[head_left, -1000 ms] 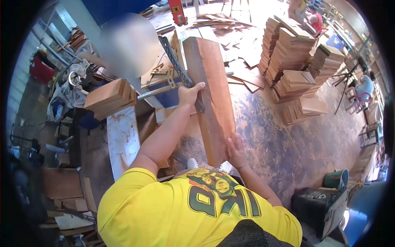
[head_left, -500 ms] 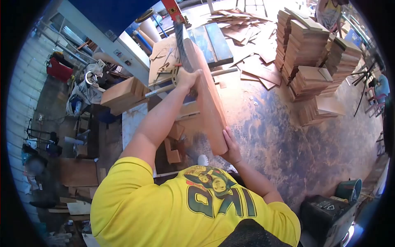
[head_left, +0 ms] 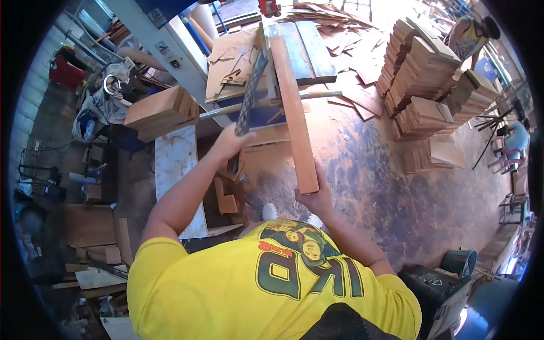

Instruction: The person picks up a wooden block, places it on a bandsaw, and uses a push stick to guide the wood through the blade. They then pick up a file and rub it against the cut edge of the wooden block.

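A long wooden board [head_left: 294, 119] reaches from the machine's table down toward my body, its narrow face upward. My right hand [head_left: 318, 195] is wrapped round its near end, thumb at the end face. To the board's left, my left hand [head_left: 231, 143] is closed round a dark, patterned bar [head_left: 247, 105], whose lower end shows below the fist. The bar slants up toward the blue-grey machine table [head_left: 306, 51], beside the board's far end. A red machine part [head_left: 269, 7] is above them.
Stacked wooden pieces [head_left: 416, 73] stand at right, near a person [head_left: 467, 37]. Thin offcuts [head_left: 351, 54] lie behind the machine table. More blocks [head_left: 161, 113] rest at left above a pale board [head_left: 178, 175]. A black bin [head_left: 433, 289] is at lower right.
My left hand has left the board, moved down and left, and closed on the patterned bar. The board has turned narrow face up. My right hand still holds its near end.
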`<state>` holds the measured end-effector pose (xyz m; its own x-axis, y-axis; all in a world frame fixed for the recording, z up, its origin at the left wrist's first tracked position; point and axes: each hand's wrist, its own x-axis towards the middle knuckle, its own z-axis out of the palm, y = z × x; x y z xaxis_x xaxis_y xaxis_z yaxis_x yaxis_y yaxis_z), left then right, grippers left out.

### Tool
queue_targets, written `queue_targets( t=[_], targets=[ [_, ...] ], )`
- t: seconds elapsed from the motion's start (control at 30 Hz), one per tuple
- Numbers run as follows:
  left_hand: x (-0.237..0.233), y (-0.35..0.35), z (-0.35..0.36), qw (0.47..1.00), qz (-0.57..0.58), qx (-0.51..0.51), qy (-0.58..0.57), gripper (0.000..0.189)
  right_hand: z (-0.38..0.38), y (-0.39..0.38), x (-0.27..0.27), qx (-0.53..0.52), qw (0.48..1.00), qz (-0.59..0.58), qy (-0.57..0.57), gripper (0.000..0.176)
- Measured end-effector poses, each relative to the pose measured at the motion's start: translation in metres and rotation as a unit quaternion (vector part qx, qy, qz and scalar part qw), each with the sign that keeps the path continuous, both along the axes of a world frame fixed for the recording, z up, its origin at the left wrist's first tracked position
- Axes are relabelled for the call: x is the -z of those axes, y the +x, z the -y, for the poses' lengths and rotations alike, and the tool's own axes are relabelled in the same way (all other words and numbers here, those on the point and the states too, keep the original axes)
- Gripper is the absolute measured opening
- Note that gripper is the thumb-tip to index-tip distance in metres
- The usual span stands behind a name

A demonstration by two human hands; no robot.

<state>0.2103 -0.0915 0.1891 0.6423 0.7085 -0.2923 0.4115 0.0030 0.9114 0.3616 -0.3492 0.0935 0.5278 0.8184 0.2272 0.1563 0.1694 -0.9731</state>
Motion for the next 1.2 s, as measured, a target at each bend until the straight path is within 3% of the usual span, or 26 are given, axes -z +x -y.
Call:
queue_targets(
  t=[0.17, 0.3, 0.4, 0.5, 0.6, 0.73, 0.77, 0.87, 1.0, 1.1, 1.2],
  targets=[
    [0.065, -0.072, 0.023, 0.996, 0.027, -0.063, -0.056, 0.035, -0.034, -0.007, -0.010, 0.028, 0.999, 0.001, -0.034, 0.096],
    [0.073, -0.069, 0.017, 0.992, 0.068, -0.073, -0.075, 0.030, -0.044, 0.006, 0.014, 0.012, 0.998, -0.015, -0.064, 0.098],
    [0.083, -0.025, -0.011, 0.972, 0.160, -0.134, -0.103, 0.023, -0.044, 0.004, 0.003, 0.028, 0.994, -0.021, -0.104, 0.099],
    [0.072, 0.048, -0.055, 0.943, 0.259, -0.189, -0.082, 0.020, -0.049, 0.005, -0.010, 0.019, 0.997, -0.003, -0.074, 0.097],
    [0.043, 0.114, -0.100, 0.951, 0.245, -0.170, -0.081, 0.033, -0.054, 0.014, -0.004, 0.028, 0.994, 0.072, -0.072, 0.096],
    [0.014, 0.174, -0.124, 0.971, 0.160, -0.161, -0.069, 0.045, -0.060, 0.017, 0.006, 0.020, 0.999, 0.029, -0.037, 0.094],
    [0.031, 0.185, -0.139, 0.974, 0.143, -0.175, -0.021, 0.049, -0.061, 0.016, 0.007, 0.021, 0.999, 0.029, -0.035, 0.094],
    [0.057, 0.195, -0.156, 0.972, 0.185, -0.130, -0.069, 0.052, -0.066, 0.022, 0.003, 0.024, 0.999, 0.023, -0.008, 0.094],
    [0.046, 0.192, -0.150, 0.953, 0.199, -0.144, -0.176, 0.057, -0.067, 0.025, -0.005, -0.001, 0.998, 0.043, -0.041, 0.097],
    [0.060, 0.199, -0.158, 0.952, 0.217, -0.175, -0.125, 0.056, -0.073, 0.028, -0.012, 0.002, 0.998, 0.050, -0.047, 0.099],
    [0.056, 0.196, -0.162, 0.952, 0.215, -0.138, -0.166, 0.059, -0.071, 0.028, -0.013, 0.005, 0.996, 0.071, -0.058, 0.099]
  ],
)
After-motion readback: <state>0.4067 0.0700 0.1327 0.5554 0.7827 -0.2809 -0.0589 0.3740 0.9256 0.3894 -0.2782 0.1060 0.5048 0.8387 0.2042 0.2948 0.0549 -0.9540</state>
